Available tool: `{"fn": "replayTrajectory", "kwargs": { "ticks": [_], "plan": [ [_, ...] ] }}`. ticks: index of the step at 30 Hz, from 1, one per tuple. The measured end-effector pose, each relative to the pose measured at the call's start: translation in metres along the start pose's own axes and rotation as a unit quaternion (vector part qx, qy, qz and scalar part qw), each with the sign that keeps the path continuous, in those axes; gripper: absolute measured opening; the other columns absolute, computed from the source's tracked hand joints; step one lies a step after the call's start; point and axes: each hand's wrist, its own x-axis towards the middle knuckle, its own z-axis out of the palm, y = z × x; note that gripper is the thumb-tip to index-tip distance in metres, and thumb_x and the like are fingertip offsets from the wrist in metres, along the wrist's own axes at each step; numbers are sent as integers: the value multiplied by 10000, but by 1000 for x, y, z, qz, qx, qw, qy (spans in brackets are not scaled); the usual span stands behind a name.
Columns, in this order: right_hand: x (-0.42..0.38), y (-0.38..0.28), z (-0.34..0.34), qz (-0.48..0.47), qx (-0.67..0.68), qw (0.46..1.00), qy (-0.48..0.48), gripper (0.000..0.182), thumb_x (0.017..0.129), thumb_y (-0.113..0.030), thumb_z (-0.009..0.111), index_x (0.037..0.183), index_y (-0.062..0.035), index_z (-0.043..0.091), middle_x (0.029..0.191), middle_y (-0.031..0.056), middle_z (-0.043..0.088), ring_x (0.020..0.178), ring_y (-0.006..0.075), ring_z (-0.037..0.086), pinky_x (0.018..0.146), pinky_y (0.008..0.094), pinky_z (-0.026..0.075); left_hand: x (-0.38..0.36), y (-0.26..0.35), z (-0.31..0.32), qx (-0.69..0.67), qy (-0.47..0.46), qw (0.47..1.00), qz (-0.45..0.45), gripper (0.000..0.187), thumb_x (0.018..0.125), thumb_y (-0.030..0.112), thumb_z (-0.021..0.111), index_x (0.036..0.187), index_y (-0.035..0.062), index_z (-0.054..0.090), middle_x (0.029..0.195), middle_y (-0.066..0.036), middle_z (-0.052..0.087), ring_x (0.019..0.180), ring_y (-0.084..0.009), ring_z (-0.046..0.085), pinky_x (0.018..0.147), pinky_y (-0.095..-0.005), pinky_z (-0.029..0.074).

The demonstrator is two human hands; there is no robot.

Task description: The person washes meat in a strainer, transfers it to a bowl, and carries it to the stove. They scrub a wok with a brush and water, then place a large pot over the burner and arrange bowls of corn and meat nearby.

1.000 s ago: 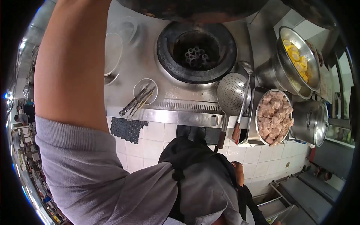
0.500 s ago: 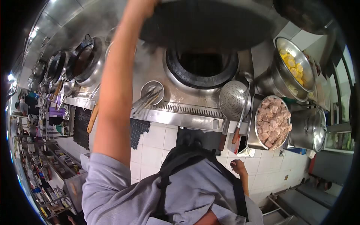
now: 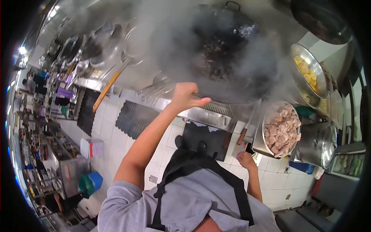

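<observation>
My left hand (image 3: 187, 97) is closed around the near handle of a large black wok (image 3: 232, 83), with the thumb along its edge. The wok sits over the stove burner, which it hides, and its inside is wet and shiny. Smoke or steam veils much of it. A second loop handle (image 3: 232, 4) stands at its far rim. My right hand (image 3: 244, 159) hangs low beside my apron, fingers curled, with nothing visible in them. Nearest to it are a wooden ladle handle (image 3: 242, 136) and an oval tray (image 3: 266, 148) heaped with pale meat chunks (image 3: 284, 129).
At right stand a steel bowl (image 3: 317, 73) of yellow pieces and a lidded steel pot (image 3: 315, 145). A wooden-handled utensil (image 3: 106, 89) juts over the stove edge at left. Black mats (image 3: 135, 118) lie on the tiled floor (image 3: 116, 154). Other woks (image 3: 102, 42) line the far left.
My left hand has come down and towards me with the wok, which was raised and tilted and now covers the burner. Smoke has spread. My right hand stays low, fingers curled.
</observation>
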Motion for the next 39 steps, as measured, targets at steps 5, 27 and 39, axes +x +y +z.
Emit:
{"fn": "replayTrajectory", "kwargs": {
  "ticks": [5,27,39],
  "plan": [
    [8,-19,6,-31,-53,996,-62,203,864,-169,659,938,4,734,922,241,710,922,424,692,830,466,547,-24,5,6,59,-35,997,-47,427,700,336,876,795,53,570,848,-116,564,787,-281,558,689,-405,431],
    [133,-267,359,-18,-47,949,-311,140,920,-132,639,865,-17,697,733,94,698,562,149,633,520,310,508,-569,106,-490,261,209,706,-624,781,673,342,874,1372,152,581,1293,-184,494,1216,-370,499,991,-497,441],
    [310,-420,633,75,91,936,-331,39,883,-36,664,861,-20,693,756,112,686,560,178,632,486,325,507,-612,-121,-826,198,289,739,-575,620,730,333,854,1246,54,652,988,-134,677,947,-285,673,859,-402,533]
  ]
}}
